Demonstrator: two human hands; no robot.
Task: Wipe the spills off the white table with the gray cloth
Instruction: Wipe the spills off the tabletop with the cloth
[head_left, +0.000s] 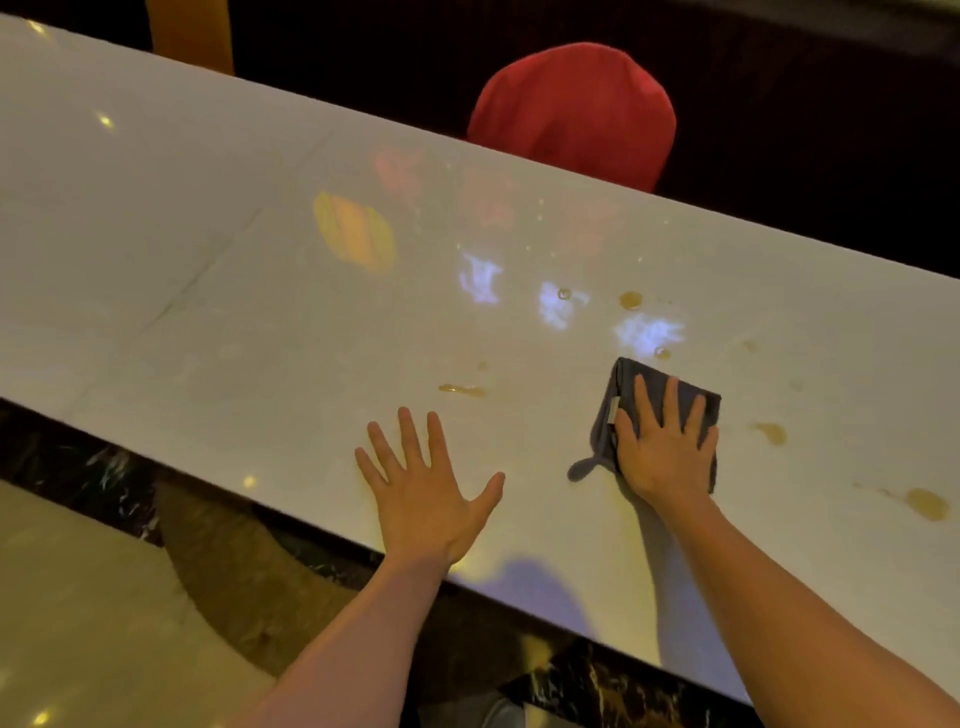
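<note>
The white table (208, 291) runs across the view from upper left to lower right. A folded gray cloth (621, 389) lies flat on it, and my right hand (662, 447) presses down on the cloth with fingers spread. My left hand (423, 491) rests flat on the bare tabletop near the front edge, fingers apart, holding nothing. Amber spills dot the surface: a streak (461, 389) above my left hand, a round drop (630, 300) beyond the cloth, a small drop (662, 353) at the cloth's far edge, a patch (771, 432) right of the cloth, and a larger pool (927, 504) at the far right.
A red chair back (571, 109) stands behind the table's far edge. Coloured light reflections glare on the glossy top. Below the front edge is a dark marble base (597, 686) and a pale polished floor (78, 597).
</note>
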